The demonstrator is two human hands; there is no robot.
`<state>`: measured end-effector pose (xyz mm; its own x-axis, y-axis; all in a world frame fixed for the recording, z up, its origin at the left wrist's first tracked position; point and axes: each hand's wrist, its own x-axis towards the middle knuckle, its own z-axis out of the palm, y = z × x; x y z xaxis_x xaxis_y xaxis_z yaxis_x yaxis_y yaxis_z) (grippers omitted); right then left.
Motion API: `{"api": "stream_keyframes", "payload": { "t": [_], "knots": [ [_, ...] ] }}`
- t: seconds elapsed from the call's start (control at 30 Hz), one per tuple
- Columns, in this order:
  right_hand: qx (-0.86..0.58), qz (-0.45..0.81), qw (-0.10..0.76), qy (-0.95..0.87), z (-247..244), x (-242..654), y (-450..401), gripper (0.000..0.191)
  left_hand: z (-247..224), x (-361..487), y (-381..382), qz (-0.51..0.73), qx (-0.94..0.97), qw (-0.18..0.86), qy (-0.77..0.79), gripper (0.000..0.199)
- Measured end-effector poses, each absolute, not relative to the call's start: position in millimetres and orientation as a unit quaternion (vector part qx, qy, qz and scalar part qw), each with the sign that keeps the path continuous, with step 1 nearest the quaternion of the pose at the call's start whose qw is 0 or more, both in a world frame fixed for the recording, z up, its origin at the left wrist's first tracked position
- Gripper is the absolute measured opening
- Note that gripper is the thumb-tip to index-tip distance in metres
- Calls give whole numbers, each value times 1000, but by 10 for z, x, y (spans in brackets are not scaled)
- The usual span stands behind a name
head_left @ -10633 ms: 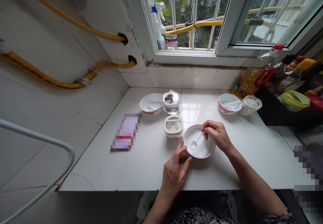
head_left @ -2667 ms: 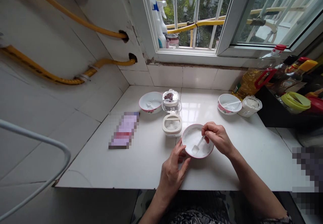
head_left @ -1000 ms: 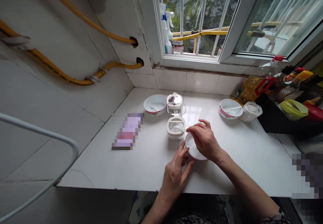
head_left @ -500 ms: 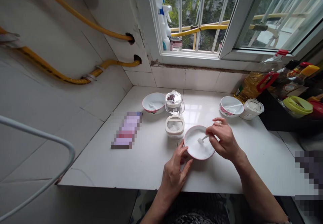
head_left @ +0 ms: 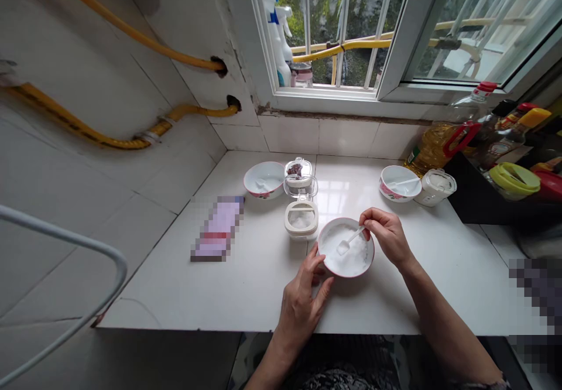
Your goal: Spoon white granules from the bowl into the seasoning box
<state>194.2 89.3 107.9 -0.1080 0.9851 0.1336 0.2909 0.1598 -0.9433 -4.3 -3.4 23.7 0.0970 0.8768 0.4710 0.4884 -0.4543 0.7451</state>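
A bowl (head_left: 336,264) with a thin red rim stands on the counter and has fine white powder in it. My left hand (head_left: 302,296) steadies it, fingertips on its left rim and thumb near its front side. Pinched in my right hand (head_left: 386,235) is a small white spoon (head_left: 349,242), its tip in the powder. Just behind the bowl on the left sits a seasoning jar (head_left: 301,219) with its lid up and white contents inside. A second clear-lidded jar (head_left: 299,168) with dark contents is behind that one.
A bowl with a white spoon (head_left: 264,180) stands at the back left, near a pixelated purple object (head_left: 218,229). At the back right are a flowered bowl (head_left: 399,194), a lidded jar (head_left: 438,186), an oil bottle (head_left: 434,144) and several sauce bottles. The white counter (head_left: 197,308) ends before me.
My right hand has tilted the spoon, and its bowl end has shifted slightly left and toward me in the powder. My left hand keeps its place on the bowl. The view has shifted slightly.
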Motion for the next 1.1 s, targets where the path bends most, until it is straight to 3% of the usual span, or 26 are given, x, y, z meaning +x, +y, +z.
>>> {"api": "stream_keyframes", "payload": {
  "t": [0.73, 1.1],
  "knots": [
    [-533, 335, 429, -647, 1053, 1906, 910, 16, 229, -37, -30, 483, 709, 200, 473, 33],
    [-508, 489, 467, -533, 1034, 1918, 973, 11, 221, -40, -30, 484, 711, 199, 470, 33]
  ]
}}
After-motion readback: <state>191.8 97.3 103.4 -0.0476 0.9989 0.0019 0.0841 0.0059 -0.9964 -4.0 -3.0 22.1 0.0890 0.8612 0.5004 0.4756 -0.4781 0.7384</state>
